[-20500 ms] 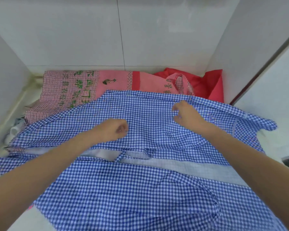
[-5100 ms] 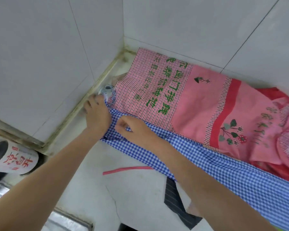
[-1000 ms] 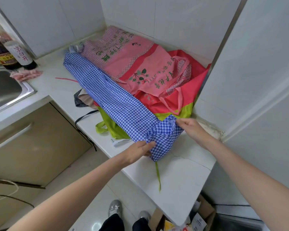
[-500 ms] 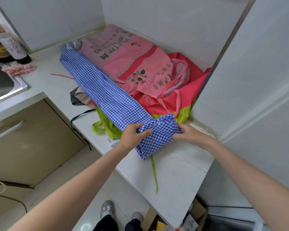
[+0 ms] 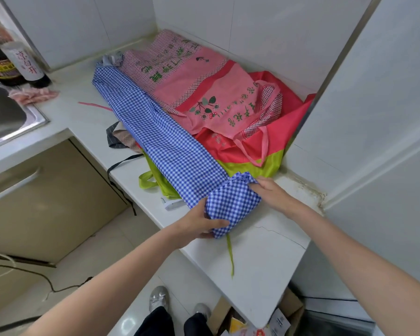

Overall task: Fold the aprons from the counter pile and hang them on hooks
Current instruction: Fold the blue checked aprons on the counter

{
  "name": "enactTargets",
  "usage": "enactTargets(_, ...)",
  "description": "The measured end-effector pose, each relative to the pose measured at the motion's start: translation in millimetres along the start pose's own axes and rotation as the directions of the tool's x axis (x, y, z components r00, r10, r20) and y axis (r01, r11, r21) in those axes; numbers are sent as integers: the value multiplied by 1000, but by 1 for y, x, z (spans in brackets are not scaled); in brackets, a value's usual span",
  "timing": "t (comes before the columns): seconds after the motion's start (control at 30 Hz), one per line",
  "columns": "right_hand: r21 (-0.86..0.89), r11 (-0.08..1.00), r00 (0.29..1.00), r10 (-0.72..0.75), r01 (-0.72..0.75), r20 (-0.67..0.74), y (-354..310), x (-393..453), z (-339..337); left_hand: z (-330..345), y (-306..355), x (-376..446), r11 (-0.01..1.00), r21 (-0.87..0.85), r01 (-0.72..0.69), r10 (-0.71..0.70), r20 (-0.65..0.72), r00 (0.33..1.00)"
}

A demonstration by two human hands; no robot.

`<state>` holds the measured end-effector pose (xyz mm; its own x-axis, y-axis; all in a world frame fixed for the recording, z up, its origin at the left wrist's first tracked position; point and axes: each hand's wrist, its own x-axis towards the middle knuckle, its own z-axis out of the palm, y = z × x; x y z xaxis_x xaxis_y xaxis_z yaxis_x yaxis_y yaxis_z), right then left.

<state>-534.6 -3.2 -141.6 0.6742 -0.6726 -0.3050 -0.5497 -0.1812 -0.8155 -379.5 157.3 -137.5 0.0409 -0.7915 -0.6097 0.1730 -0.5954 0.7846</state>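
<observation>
A blue checked apron (image 5: 155, 127), folded into a long narrow strip, lies diagonally across the white counter (image 5: 264, 258). Its near end is turned over into a thick fold (image 5: 233, 204). My left hand (image 5: 199, 224) grips that fold from the near side, thumb under the cloth. My right hand (image 5: 269, 190) holds the fold's far edge. Beneath and behind the strip lies the pile: a pink printed apron (image 5: 199, 86), a red apron (image 5: 286, 110) and a lime-green one (image 5: 250, 166).
A steel sink (image 5: 7, 117) sits at the left with two bottles (image 5: 15, 61) and a pink cloth (image 5: 34, 94) behind it. A tall white appliance (image 5: 386, 117) bounds the counter on the right. Below are a beige cabinet (image 5: 41, 190), floor cables and a cardboard box (image 5: 289, 309).
The near end of the blue apron has been folded over once more into a thicker bundle. My left hand has slid to its near side, my right stays at the far edge.
</observation>
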Motion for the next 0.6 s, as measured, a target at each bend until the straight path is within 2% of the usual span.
enactTargets(0.07,98,994,999,51,-49,-12,-1,-3,9,-1,0,-4,1000,-8,24,-23,61,998)
enactTargets(0.13,29,996,995,89,-88,-40,3,-3,19,-5,1,-5,999,39,34,-36,60,998)
enactTargets(0.2,-30,988,985,150,-153,-88,9,-1,28,-8,2,-2,990,141,23,-21,-12,1000)
enactTargets(0.27,-70,979,976,183,-192,-119,10,2,34,-10,2,4,957,288,-37,75,-121,990)
enactTargets(0.37,-168,963,972,188,-212,-144,3,4,41,-8,-1,10,795,593,-129,285,-179,942)
enactTargets(0.47,-282,934,974,194,-220,-118,-3,6,47,-14,-9,16,675,726,-132,393,-202,897)
enactTargets(0.53,-342,917,979,188,-205,-84,-3,6,51,-27,-13,16,634,768,-90,335,-169,927)
enactTargets(0.6,-413,895,985,155,-170,-71,-4,4,56,-39,-14,11,623,781,-45,215,-116,970)
